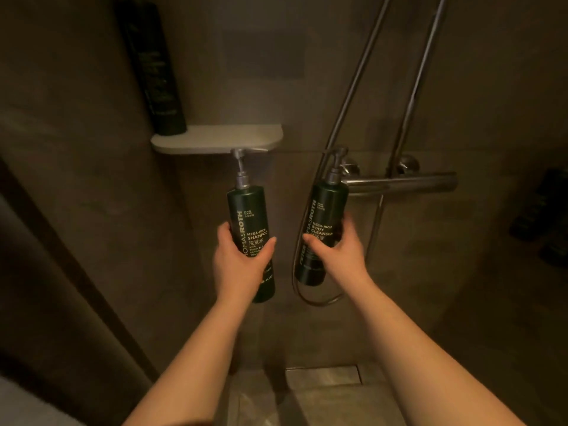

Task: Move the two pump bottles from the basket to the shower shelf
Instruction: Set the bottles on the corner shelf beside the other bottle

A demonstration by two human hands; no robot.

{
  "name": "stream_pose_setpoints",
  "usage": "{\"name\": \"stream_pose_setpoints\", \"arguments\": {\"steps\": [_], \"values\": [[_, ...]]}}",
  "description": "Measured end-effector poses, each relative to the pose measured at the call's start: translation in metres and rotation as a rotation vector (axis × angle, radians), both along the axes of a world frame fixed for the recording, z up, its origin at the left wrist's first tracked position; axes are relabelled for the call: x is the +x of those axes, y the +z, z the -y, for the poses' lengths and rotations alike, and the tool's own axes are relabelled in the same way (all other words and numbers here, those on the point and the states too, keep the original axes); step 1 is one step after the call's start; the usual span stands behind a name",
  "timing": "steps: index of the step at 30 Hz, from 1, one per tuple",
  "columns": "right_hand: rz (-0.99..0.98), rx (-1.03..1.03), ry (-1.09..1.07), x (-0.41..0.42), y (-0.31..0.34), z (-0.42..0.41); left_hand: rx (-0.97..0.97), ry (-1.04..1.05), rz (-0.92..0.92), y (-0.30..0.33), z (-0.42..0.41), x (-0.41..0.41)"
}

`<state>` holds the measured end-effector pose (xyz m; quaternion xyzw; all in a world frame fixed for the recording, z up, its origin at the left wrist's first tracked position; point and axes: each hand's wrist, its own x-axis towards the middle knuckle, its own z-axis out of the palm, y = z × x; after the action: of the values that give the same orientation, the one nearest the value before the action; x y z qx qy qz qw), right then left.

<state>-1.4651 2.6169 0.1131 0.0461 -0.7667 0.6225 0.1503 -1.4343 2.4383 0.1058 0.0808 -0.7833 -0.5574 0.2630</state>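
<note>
Dim, brown-tiled shower walls with chrome mixer bar.

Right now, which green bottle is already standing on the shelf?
The tall dark bottle at the left end of the shower shelf. The shampoo bottle and body cleanser bottle have pumps and are each held in a hand.

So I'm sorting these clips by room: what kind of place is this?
Most likely a shower stall in a bathroom. A chrome mixer bar with a hose is mounted on the tiled wall, a small shelf sits beside it, and each hand holds a toiletry pump bottle, shampoo and body cleanser.
</note>
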Motion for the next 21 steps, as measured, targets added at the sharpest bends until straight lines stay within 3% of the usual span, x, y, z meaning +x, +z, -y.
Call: {"name": "stream_pose_setpoints", "arguments": {"steps": [11, 16, 21], "values": [[-0.165, -0.045, 0.354, -0.046, 0.122, 0.037, -0.051, 0.236, -0.188, 0.099, 0.042, 0.0], [-0.255, -0.119, 0.401, -0.071, 0.194, 0.067, -0.063, 0.277, -0.216, 0.116, 0.064, 0.002], [-0.316, -0.068, 0.383, -0.101, 0.235, 0.101, -0.051, 0.295, -0.226, 0.121, 0.077, 0.001]]}}
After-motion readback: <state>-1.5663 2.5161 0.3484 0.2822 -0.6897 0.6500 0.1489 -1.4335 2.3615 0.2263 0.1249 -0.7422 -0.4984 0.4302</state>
